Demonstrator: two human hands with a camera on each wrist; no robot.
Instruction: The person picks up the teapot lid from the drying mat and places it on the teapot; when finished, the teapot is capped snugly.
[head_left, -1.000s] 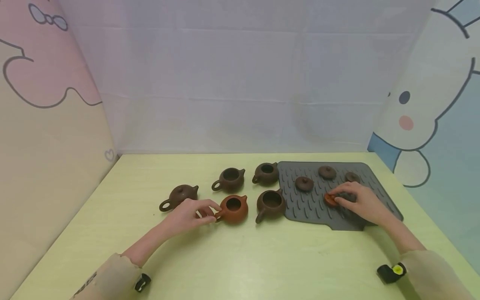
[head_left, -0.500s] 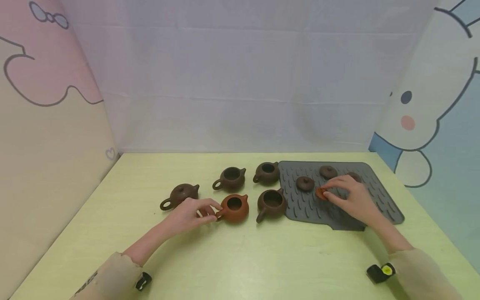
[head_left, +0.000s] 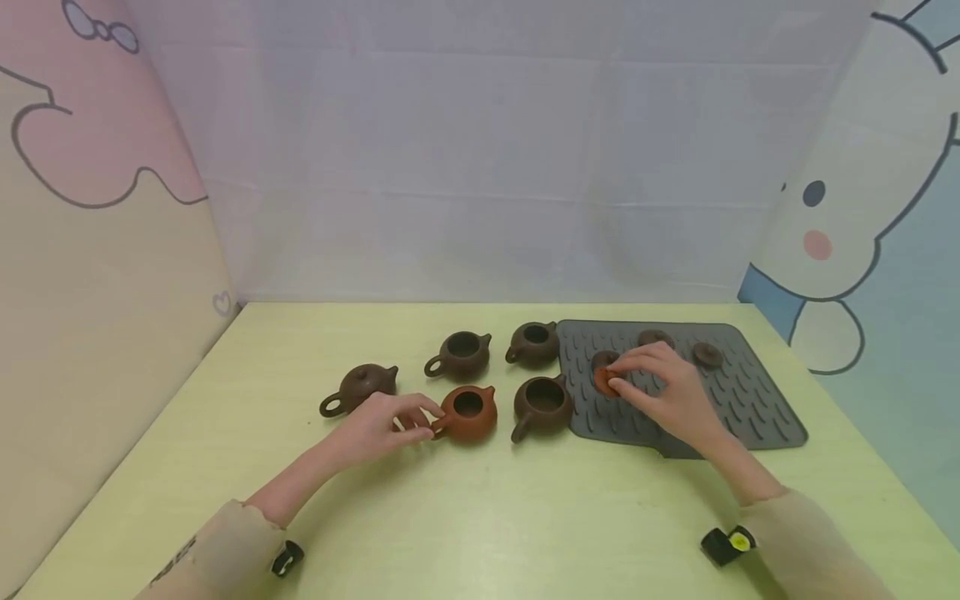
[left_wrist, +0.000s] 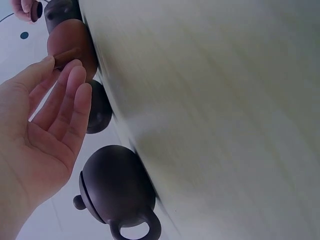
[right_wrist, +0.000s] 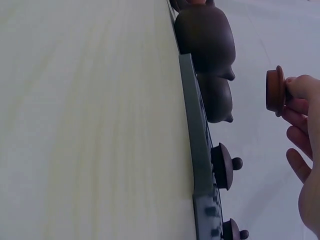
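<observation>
My left hand (head_left: 378,429) pinches the handle of a reddish-brown teapot (head_left: 476,414) on the table, between thumb and fingers. No lid covers this pot's round opening. With thumb and fingertips, my right hand (head_left: 667,396) holds a reddish-brown teapot lid (head_left: 606,382) by its knob. The right wrist view shows that lid (right_wrist: 274,91) raised well off the grey ridged mat (head_left: 750,408). A dark lid (head_left: 602,359) on the mat is partly hidden behind the held one. Just right of the reddish pot stands a dark open teapot (head_left: 543,408).
Two more dark open teapots, one at centre (head_left: 462,357) and another by the mat's corner (head_left: 533,345), stand farther back. A lidded dark teapot (head_left: 365,388) sits beyond my left hand. Other dark lids lie on the mat, one (head_left: 707,356) at right, another (head_left: 654,337) partly covered.
My right hand has lifted the reddish-brown lid from the mat and carried it left, uncovering the right-hand dark lid. My left hand has stayed at the teapot's handle.
</observation>
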